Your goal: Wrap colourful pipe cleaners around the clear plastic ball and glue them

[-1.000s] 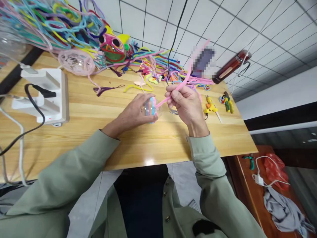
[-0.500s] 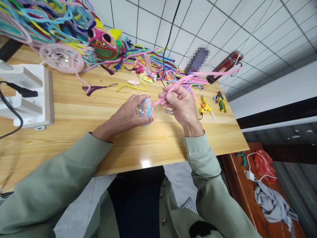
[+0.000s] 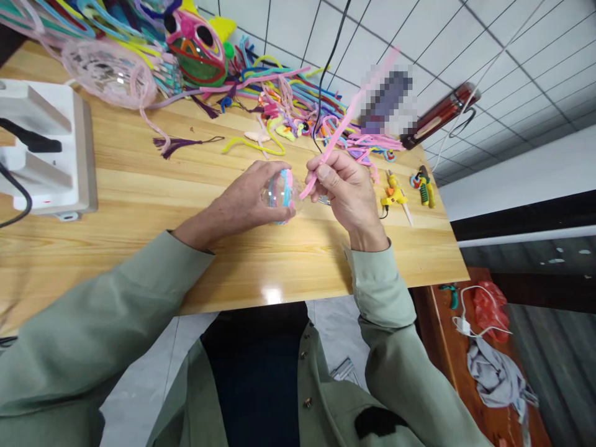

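My left hand [image 3: 246, 202] is closed round a clear plastic ball [image 3: 278, 194], its thumb below and fingers above. Blue and pink pipe cleaner bands run round the ball's middle. Between the thumb and fingers of my right hand [image 3: 342, 189] is a long pink pipe cleaner [image 3: 339, 133]. Its short lower end points at the ball's right side; whether the two touch I cannot tell. The long end rises up and to the right. Under my right hand a small metal tool shows in part.
Bundles of coloured pipe cleaners [image 3: 298, 81] line the wall, beside a green and pink goggled figure [image 3: 198, 49]. A yellow glue gun [image 3: 395, 194] and pliers [image 3: 424, 187] lie at the right. A white power strip [image 3: 51, 149] stands at the left. A black cable [image 3: 329, 62] hangs down behind my hands.
The long end of the pink pipe cleaner has swung upward from nearly level, and its lower end tilts down more steeply. The left hand still holds the ball. The camera view has shifted slightly.
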`<state>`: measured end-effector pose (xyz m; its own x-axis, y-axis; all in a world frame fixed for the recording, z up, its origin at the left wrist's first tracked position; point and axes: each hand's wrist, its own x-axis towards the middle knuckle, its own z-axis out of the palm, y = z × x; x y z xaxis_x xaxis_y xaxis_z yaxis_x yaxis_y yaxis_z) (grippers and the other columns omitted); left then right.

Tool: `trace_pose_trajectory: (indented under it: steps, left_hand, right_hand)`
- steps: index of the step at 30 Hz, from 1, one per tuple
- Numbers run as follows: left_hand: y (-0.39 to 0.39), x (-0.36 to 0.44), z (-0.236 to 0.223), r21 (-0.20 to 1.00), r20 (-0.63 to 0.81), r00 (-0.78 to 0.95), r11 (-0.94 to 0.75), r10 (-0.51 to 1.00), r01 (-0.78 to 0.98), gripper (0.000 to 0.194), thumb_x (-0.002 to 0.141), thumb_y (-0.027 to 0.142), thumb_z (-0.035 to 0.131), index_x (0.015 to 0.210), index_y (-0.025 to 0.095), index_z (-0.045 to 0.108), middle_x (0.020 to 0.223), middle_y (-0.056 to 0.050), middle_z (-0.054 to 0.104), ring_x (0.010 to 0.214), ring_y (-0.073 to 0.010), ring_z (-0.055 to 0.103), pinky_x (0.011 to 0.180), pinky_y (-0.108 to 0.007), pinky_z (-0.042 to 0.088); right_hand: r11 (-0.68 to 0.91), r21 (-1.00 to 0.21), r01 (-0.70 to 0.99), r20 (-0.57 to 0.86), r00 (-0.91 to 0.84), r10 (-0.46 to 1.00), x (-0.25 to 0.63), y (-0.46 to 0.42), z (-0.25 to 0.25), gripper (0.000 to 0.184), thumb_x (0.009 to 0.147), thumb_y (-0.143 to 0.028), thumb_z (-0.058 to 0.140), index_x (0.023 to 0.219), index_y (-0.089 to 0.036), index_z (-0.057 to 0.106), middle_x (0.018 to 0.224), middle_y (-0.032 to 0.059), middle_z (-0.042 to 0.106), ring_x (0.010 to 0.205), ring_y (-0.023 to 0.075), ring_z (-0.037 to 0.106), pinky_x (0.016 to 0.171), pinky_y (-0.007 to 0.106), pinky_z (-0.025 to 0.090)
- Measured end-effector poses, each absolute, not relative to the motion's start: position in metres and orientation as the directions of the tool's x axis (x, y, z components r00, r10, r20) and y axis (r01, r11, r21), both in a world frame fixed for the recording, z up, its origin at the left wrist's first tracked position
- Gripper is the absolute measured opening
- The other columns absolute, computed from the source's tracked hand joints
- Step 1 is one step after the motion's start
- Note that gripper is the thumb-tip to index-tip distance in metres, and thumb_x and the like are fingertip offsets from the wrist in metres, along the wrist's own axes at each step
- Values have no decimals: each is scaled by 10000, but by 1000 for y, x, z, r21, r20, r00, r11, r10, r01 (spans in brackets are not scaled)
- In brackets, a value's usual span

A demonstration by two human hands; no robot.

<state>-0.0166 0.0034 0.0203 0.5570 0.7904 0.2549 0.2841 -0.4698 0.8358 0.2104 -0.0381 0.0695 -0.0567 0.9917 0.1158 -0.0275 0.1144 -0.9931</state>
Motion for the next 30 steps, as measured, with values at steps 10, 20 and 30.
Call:
trace_pose_trajectory:
  steps: [10,20,30]
  left_hand:
    - [2,-15,24,888,220,568,-404,793,220,639,722,349,940,1334,288,766,1261,-63,739,1330,-385,664,1171,-549,584]
    - [1,-15,23,851,220,580,-445,784,279,655,768,389,893,1391,274,727,1330,-68,735,1286,-355,678,1156,-523,595]
    - [0,-13,24,866,201,577,-419,792,273,645,771,384,897,1374,243,716,1362,-76,692,1289,-353,667,1173,-528,575]
  right_hand:
    - [161,-981,110,153,-72,986,207,-38,66,491,866,-748,951,969,-291,803,818,-30,695,710,133,655,606,255,598]
    - [143,-985,93,137,-68,988,206,-39,66,504,861,-748,955,936,-285,772,808,-28,683,725,139,668,589,251,588]
    - [98,-995,-14,98,42,994,206,-38,62,436,909,-584,968,909,-280,655,774,-46,710,628,126,708,511,238,554]
